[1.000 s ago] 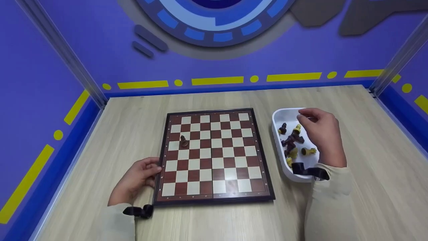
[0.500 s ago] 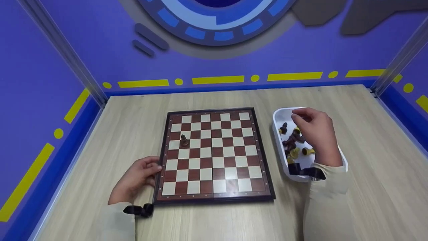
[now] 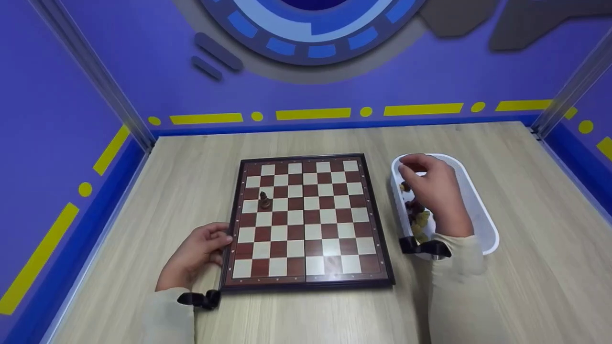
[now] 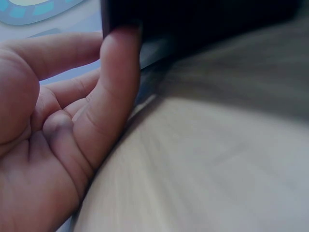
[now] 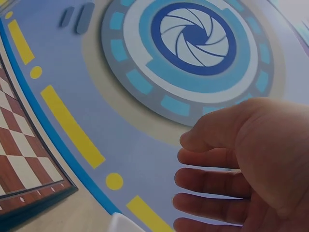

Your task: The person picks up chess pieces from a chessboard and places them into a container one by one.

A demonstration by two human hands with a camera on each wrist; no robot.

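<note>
My left hand (image 3: pixel 193 253) holds the left edge of the chessboard (image 3: pixel 311 284), thumb and fingers at its dark rim. The left wrist view has the fingertips partly hidden by the board's dark side (image 4: pixel 193 29). One dark brown chess piece (image 3: pixel 265 201) stands on the board's left part. Over the white tray (image 3: pixel 479 205), my right hand (image 3: pixel 437 191) hovers with nothing visible between thumb and fingers. In the right wrist view its fingers (image 5: pixel 212 181) are nearly straight. Dark chessmen (image 3: pixel 414 208) and yellowish chessmen (image 3: pixel 420 220) lie in the tray, partly hidden by the hand.
A light wooden table (image 3: pixel 344 315) carries board and tray. The blue back wall (image 3: pixel 315 91) and side walls (image 3: pixel 38 143) enclose the table. The tray stands just right of the board, a narrow strip of table between them.
My right hand has moved left over the tray, uncovering its right side and covering more chessmen. My left hand stays at the board's edge, and the standing chess piece is unmoved.
</note>
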